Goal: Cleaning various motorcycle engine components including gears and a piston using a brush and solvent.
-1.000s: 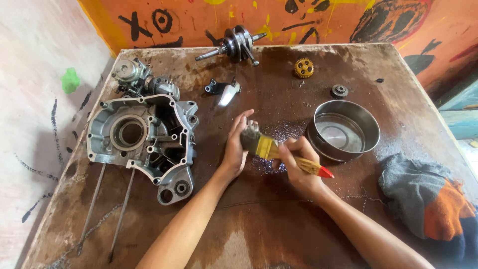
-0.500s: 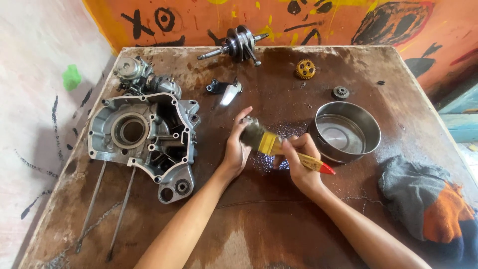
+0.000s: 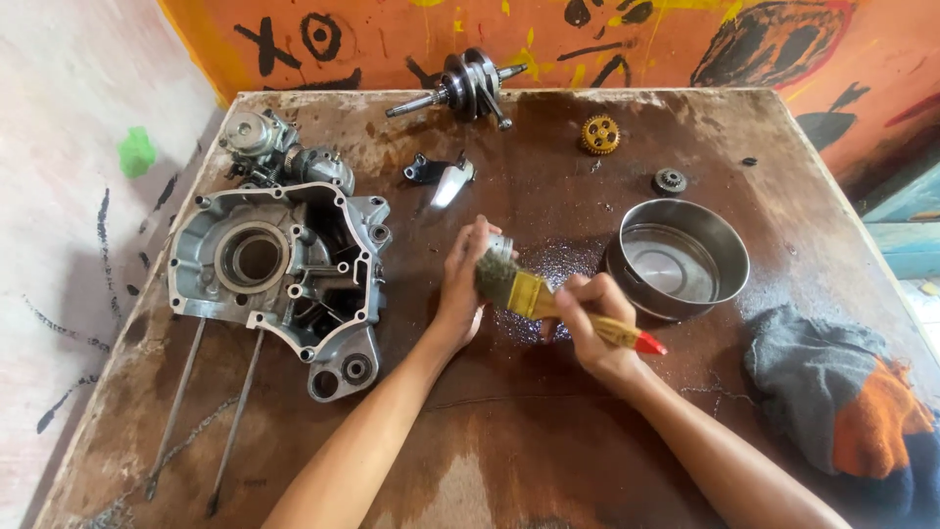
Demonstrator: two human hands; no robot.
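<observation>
Near the middle of the bench (image 3: pixel 509 431), over a dark wet patch of the wood, both hands meet on one small job. The left hand (image 3: pixel 463 289) stands on edge with its fingers curled around a small metal part (image 3: pixel 501 244), of which only a pale rounded end shows above the fingertips; that grip is closed on the part, though how firmly cannot be told. The right hand (image 3: pixel 594 328) is wrapped tight around the wooden handle of a paintbrush (image 3: pixel 534 297), thumb on top, the red tip of the handle sticking out past the heel of the hand.

The brush's long axis runs slantwise, from the red tip at the lower right up to the bristles at the upper left. The bristles press against the part, so the part lies just up and to the left of the right hand, touching the brush head, and the left hand is the nearer of the two to it.

Just beside the right hand, toward the right edge, stands a round metal bowl (image 3: pixel 678 257) with a little liquid in it. An engine case (image 3: pixel 279 274) lies near the left edge, a crankshaft (image 3: pixel 468 86) and a yellow gear (image 3: pixel 600 134) near the far edge, and a grey and orange rag (image 3: pixel 837 387) at the right edge.
</observation>
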